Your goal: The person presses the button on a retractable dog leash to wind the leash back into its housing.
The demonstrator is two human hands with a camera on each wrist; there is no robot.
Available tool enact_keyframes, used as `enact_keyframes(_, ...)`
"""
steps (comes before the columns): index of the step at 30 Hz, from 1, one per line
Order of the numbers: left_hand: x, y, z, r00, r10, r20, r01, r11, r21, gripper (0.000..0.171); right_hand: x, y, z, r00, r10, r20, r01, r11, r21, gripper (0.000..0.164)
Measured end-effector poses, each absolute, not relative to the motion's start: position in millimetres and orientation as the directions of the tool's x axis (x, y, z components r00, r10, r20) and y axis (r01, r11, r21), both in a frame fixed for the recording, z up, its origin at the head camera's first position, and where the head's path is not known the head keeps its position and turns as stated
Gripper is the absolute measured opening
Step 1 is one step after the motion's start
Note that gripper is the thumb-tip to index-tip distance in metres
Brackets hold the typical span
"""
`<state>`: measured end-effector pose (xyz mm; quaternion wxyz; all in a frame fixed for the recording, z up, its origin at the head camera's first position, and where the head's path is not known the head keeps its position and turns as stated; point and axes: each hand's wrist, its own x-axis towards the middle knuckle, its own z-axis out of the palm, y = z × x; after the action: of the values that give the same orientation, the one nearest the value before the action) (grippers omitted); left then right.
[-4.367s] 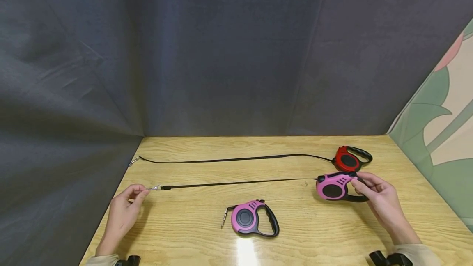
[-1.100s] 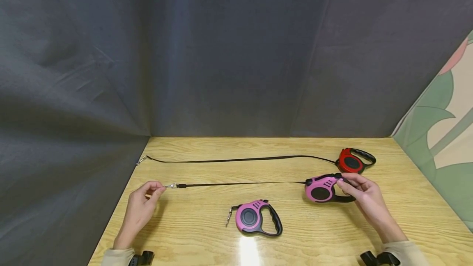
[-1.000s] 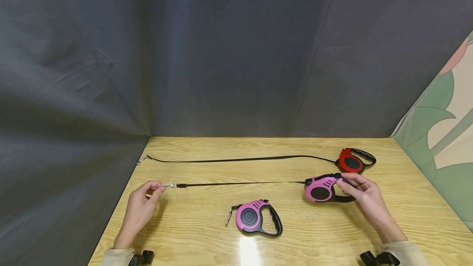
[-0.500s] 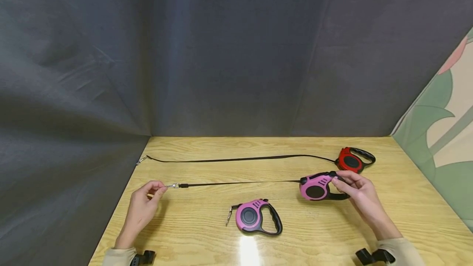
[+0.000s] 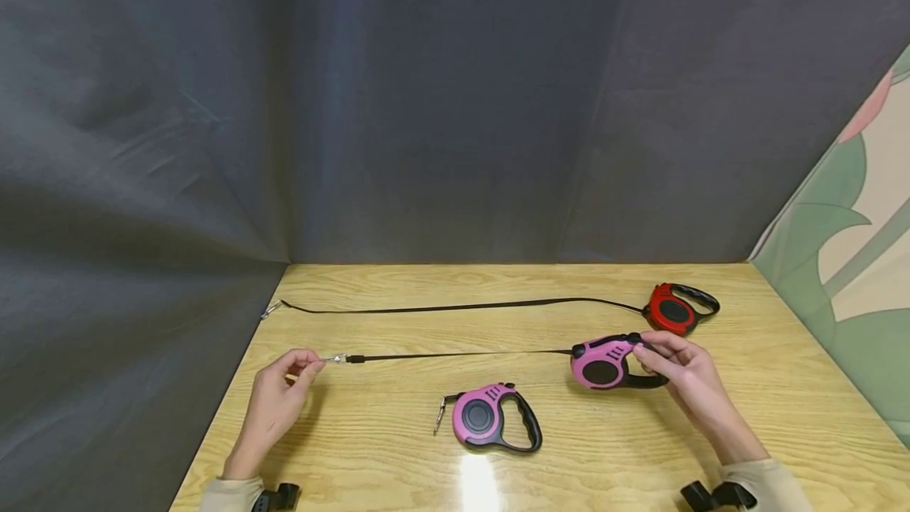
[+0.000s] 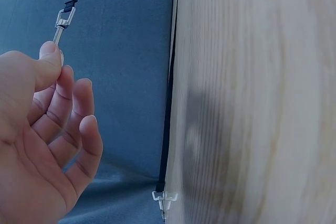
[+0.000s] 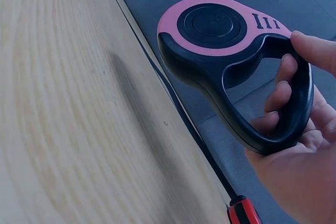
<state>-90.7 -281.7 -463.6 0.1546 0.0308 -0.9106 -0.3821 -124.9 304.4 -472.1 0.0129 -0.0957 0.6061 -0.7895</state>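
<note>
My left hand (image 5: 273, 397) pinches the silver snap hook (image 5: 336, 359) of a retractable dog leash between thumb and forefinger; its other fingers are loosely bent in the left wrist view. From the hook a thin black strap (image 5: 462, 353) runs straight across to the pink casing (image 5: 600, 362). My right hand (image 5: 693, 374) holds that pink leash by its black loop handle (image 7: 302, 98), fingers through the loop and thumb on top. In the right wrist view the casing hangs above the table. A second pink leash (image 5: 478, 416), strap wound in, lies between my hands.
Behind lies a red retractable leash (image 5: 671, 310), its black strap (image 5: 455, 308) stretched left across the wooden table (image 5: 355, 449) to a metal hook (image 5: 271, 310) at the left edge. Dark grey cloth (image 5: 441, 101) stands behind and left; a floral panel (image 5: 853, 259) is at right.
My hands have come closer together, and the strap between them is shorter. The right hand with the pink leash has moved left; the hook stays pinched. The other two leashes still lie there.
</note>
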Motion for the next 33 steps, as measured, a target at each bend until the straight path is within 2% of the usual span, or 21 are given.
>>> enact_keyframes(33, -89.3, -273.5, -464.2, -0.966, -0.135, 0.220, 0.068, 0.686, 0.724, 0.005, -122.3, 297.1, -471.8, -0.988, -0.139, 0.067, -0.042, -0.171, -0.984, 0.034)
